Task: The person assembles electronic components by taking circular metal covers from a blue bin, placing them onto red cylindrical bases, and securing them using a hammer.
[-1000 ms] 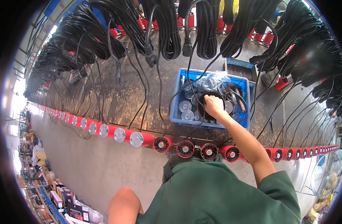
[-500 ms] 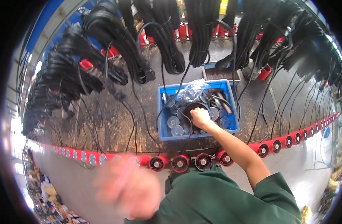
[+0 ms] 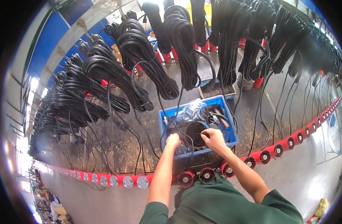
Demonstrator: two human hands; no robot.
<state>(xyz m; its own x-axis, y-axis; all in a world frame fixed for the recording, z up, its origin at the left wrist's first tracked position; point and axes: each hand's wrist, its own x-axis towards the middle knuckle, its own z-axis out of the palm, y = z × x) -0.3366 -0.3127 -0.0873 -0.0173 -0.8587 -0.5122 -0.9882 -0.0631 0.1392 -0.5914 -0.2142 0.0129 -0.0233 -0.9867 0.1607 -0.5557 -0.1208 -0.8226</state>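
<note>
A blue plastic bin (image 3: 232, 142) holds a round dark container (image 3: 195, 128), clear discs (image 3: 181, 149) and other small parts. At the container's right rim, my right hand (image 3: 215, 140) is closed in a pinch; whatever is between the fingertips is too small to make out. My left hand (image 3: 173, 140) is over the bin's left side, its fingers curled down and closed; what they hold, if anything, is hidden. Along the near table edge lies a row of red cylindrical housings: the right-hand ones (image 3: 207, 174) show dark insides, the left-hand ones (image 3: 142, 182) carry silvery round faces.
Bundled black cables (image 3: 167, 80) hang above the table (image 3: 115, 149), with leads running down to the housings and across the bin. Behind the bin sits a shallow tray (image 3: 217, 90) of thin dark pieces. A clear plastic bag (image 3: 191, 112) and tools (image 3: 220, 116) lie in the bin.
My left hand has moved from a blur at the lower left up to the bin. My right hand has come out of the container to its right rim. The view has tilted.
</note>
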